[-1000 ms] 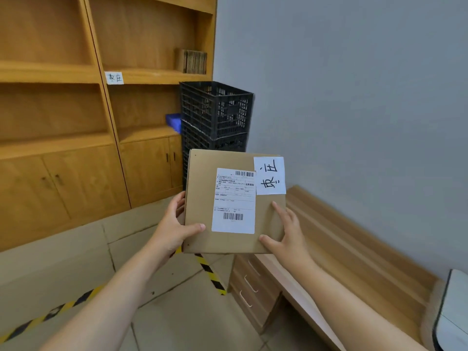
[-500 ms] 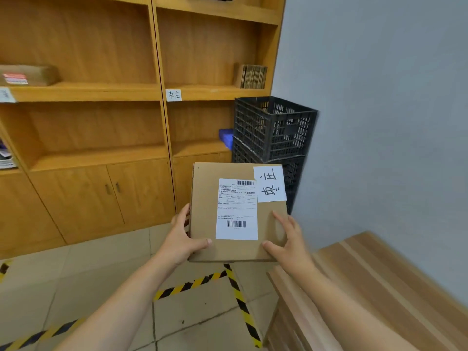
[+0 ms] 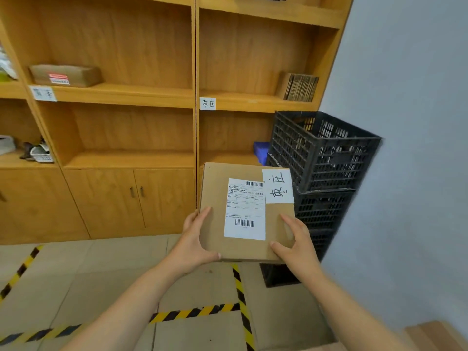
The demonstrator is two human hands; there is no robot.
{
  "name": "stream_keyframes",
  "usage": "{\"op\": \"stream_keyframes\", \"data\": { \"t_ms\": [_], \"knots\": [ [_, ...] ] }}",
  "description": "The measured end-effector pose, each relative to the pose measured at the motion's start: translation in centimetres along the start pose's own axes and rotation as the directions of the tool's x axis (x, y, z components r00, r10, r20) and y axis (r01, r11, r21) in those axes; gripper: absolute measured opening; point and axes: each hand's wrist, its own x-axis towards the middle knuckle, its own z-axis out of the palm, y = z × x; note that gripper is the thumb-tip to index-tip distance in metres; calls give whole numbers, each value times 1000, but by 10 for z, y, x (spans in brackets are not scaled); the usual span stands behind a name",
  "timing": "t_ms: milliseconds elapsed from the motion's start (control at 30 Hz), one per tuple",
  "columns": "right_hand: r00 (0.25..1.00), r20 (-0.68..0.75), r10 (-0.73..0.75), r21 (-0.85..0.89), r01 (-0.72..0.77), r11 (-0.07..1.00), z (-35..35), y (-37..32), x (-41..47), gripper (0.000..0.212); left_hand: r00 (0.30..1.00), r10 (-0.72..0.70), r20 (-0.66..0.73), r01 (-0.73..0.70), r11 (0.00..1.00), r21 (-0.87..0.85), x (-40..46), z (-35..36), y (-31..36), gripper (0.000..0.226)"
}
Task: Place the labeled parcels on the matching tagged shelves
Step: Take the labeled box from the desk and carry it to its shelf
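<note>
Clutter around your shelving bay

At your two o'clock, stacked black crates (image 3: 321, 158) stand against the grey wall (image 3: 405, 122), with a blue item (image 3: 260, 151) tucked just behind them. Yellow-black floor tape (image 3: 195, 312) crosses the tiles at six o'clock. Cabinet doors (image 3: 131, 198) sit shut at ten o'clock.
</note>
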Motion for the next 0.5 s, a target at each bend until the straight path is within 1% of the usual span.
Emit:
{"op": "stream_keyframes", "data": {
  "t_ms": [200,333,500],
  "knots": [
    [1000,10,-5,5,5,1000,33,-1,89,73,1000,6,-26,-5,1000,21,85,-25,-31,107],
    [1000,-21,-19,-15,19,1000,55,-12,157,72,1000,17,0,-17,1000,26,155,-56,-45,108],
    [999,-50,-15,9,15,1000,84,-29,243,71,998,65,17,-65,998,27,244,-96,-62,108]
  ]
}}
